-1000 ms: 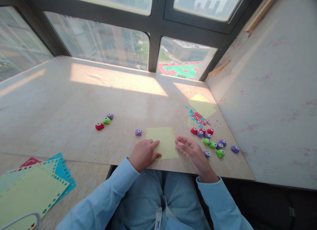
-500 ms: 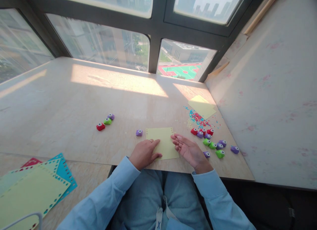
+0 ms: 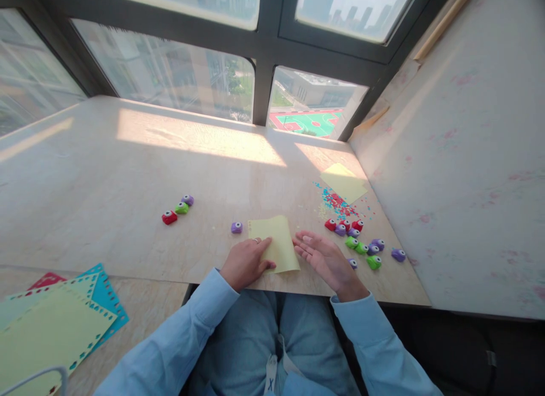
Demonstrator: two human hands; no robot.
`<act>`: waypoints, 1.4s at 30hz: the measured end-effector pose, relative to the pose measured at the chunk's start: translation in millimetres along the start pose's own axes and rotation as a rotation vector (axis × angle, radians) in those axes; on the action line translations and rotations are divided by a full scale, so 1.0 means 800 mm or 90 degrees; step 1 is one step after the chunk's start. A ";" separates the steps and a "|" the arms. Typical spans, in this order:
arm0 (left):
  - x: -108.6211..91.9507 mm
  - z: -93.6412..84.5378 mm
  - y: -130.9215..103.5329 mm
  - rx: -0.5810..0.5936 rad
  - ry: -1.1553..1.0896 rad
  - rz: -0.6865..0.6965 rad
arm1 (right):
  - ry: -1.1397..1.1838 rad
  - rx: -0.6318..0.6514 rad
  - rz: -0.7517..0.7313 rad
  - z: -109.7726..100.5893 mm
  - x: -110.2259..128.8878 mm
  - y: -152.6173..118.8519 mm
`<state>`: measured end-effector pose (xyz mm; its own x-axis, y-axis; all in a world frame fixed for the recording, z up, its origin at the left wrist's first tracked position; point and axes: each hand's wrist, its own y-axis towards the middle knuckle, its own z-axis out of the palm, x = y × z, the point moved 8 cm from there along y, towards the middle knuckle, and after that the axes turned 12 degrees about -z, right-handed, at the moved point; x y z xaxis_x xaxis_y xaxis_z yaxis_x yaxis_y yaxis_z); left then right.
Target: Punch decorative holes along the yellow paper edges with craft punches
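Along the near edge of the table (image 3: 221,180), a pale yellow sheet (image 3: 281,245) lies between the hands. The left hand (image 3: 243,263) presses it down, index finger and thumb extended and spread apart. The right hand (image 3: 327,261) stands opposite, palm upward, fingers loosely side by side; no pinch is visible, and contact at the fingertips cannot be confirmed. Compared with the preceding views, the sheet's right margin has risen from flat into a curl, its punched holes no longer showing. Bending has probably begun, with the left hand as anchor. Flanking: grouped coloured punches (image 3: 373,263), right; a lone purple punch (image 3: 237,228), left. Farther: scattered confetti (image 3: 338,204), then a second yellow sheet (image 3: 344,180).
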<state>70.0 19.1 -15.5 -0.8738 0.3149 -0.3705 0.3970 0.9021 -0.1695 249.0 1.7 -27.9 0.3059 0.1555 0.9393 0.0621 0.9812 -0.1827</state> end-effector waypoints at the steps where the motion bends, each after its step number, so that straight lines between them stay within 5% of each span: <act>1: 0.000 0.000 0.000 0.000 -0.003 0.001 | -0.004 0.012 0.001 0.000 -0.002 0.004; 9: 0.003 0.001 0.002 0.004 -0.004 0.002 | -0.053 0.021 0.032 -0.002 -0.002 0.027; 17: 0.003 0.001 0.002 0.006 -0.019 0.003 | -0.259 0.083 -0.016 0.007 0.008 0.044; 21: 0.009 -0.006 0.004 0.051 -0.147 0.014 | -0.335 0.056 -0.049 -0.002 0.002 0.050; 24: 0.021 -0.028 0.006 0.069 -0.344 0.018 | -0.336 0.022 -0.082 -0.007 0.003 0.049; 26: 0.041 -0.055 0.008 0.001 -0.427 -0.008 | -0.308 0.002 -0.091 -0.009 0.002 0.047; 32: 0.115 -0.116 0.003 -0.204 -0.367 -0.093 | -0.225 -0.033 -0.077 -0.013 -0.001 0.043; 42: 0.124 -0.074 0.017 -0.110 -0.322 -0.041 | -0.208 -0.062 -0.049 -0.015 -0.003 0.044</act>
<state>-27.9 80.2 -0.6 -0.6340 0.1145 -0.7648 0.2578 0.9637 -0.0694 261.5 34.3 -39.9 -0.0231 0.1254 0.9918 0.1689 0.9783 -0.1198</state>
